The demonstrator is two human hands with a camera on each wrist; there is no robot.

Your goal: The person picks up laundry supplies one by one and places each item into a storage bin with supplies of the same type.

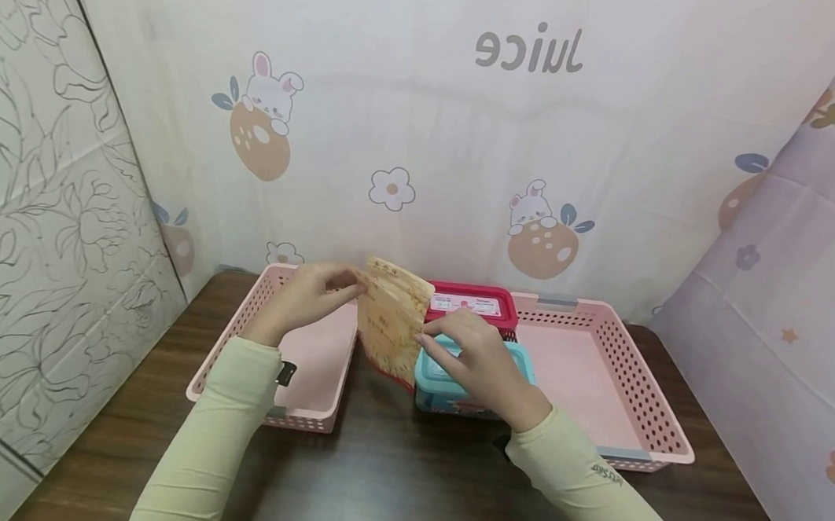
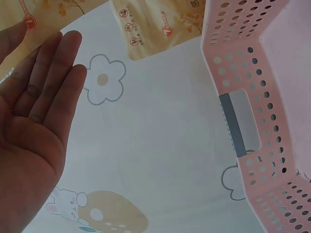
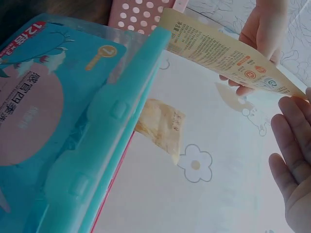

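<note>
And there's the packet point(image 1: 389, 330), up b/w the L basket point(image 1: 315, 381) and the blue box point(image 1: 446, 384), tilted: tan w/ a golden pattern, red along the bottom edge. R wrist cam gets its small print, rows of it, + a few round orange marks; it's bowed, not flat. Can't tell if it touches the table point(image 1: 349, 477). L hand point(image 1: 309, 298) pinches the top L corner, thumb + finger; R hand point(image 1: 479, 362) pinches the R edge, spare fingers straight-ish, side by side. 2nd packet point(image 3: 163, 124) shows behind, also tan, partly hidden.

Containers now, 4 of 'em! L basket: pink, holed walls, pink floor in view. R basket point(image 1: 582, 371): same look, pink floor showing too. Blue box, lid on: flowers, pink circle, "12" on red. Red box point(image 1: 468, 302) just behind, white label on its lid. Contents of both boxes hidden.
</note>
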